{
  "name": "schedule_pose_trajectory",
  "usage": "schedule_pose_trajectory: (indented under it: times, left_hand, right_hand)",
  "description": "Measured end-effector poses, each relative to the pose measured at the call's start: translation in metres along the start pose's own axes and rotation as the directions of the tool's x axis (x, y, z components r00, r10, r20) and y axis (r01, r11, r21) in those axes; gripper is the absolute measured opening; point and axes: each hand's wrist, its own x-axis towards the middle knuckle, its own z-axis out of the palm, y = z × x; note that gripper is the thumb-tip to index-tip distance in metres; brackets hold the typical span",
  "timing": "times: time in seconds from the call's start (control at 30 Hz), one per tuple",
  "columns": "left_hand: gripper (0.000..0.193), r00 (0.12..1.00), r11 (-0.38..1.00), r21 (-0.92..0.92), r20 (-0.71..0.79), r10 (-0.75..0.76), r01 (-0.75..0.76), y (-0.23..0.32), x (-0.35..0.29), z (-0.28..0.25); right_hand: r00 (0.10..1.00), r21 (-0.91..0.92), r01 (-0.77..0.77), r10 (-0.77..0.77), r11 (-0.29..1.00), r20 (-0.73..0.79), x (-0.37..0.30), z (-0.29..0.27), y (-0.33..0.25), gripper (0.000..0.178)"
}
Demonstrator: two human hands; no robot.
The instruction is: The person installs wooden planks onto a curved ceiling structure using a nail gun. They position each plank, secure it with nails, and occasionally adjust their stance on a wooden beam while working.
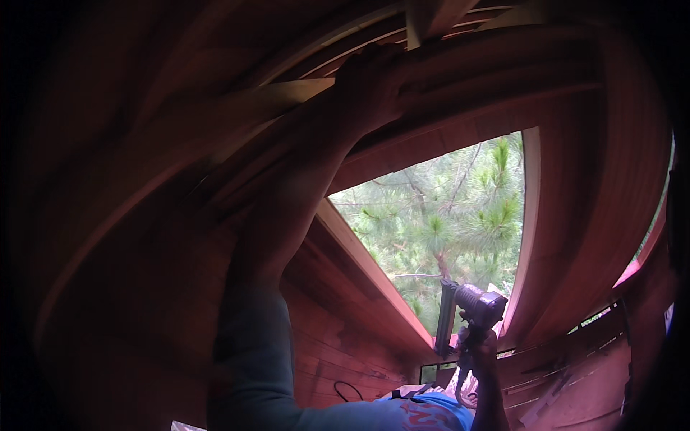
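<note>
Raised overhead, my left hand (372, 85) has its fingers curled over the upper edge of a long wooden beam (496, 68). The hand is dark, so the single fingers are hard to make out. Lower right, my right hand (483, 350) is wrapped round the handle of a nail gun (480, 304). The gun is held upright in front of the window opening, apart from the wood above. Its long narrow magazine (445, 316) stands to the left of the grip. A light-coloured air hose (463, 388) hangs below the handle.
A window opening (431, 215) with a pale wooden frame (530, 215) shows pine branches outside. Reddish board walls (345, 337) surround me, and more rafters (438, 18) cross overhead. Low at the right, loose boards (546, 399) lie beyond the right arm.
</note>
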Motion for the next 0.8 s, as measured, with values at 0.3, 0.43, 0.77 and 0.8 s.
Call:
schedule_pose_trajectory:
  times: [0.3, 0.43, 0.77, 0.8]
  left_hand:
    - [0.028, 0.960, 0.982, -0.163, 0.277, -0.043, 0.091, 0.022, -0.105, -0.103]
    - [0.024, 0.825, 0.933, -0.069, 0.493, -0.276, 0.354, -0.006, -0.170, -0.146]
    - [0.046, 0.510, 0.885, 0.235, 0.745, -0.430, 0.403, -0.088, -0.162, -0.185]
    - [0.049, 0.489, 0.887, 0.227, 0.766, -0.418, 0.403, -0.089, -0.162, -0.182]
  right_hand:
    - [0.986, -0.055, -0.140, 0.144, 0.989, 0.083, 0.010, 0.033, 0.030, 0.047]
    - [0.969, -0.037, -0.196, 0.200, 0.980, 0.148, 0.017, 0.047, 0.052, 0.050]
    - [0.841, 0.331, -0.419, 0.224, 0.845, 0.492, 0.038, 0.174, 0.064, 0.050]
    - [0.806, 0.349, -0.480, 0.247, 0.805, 0.538, 0.038, 0.188, 0.064, 0.049]
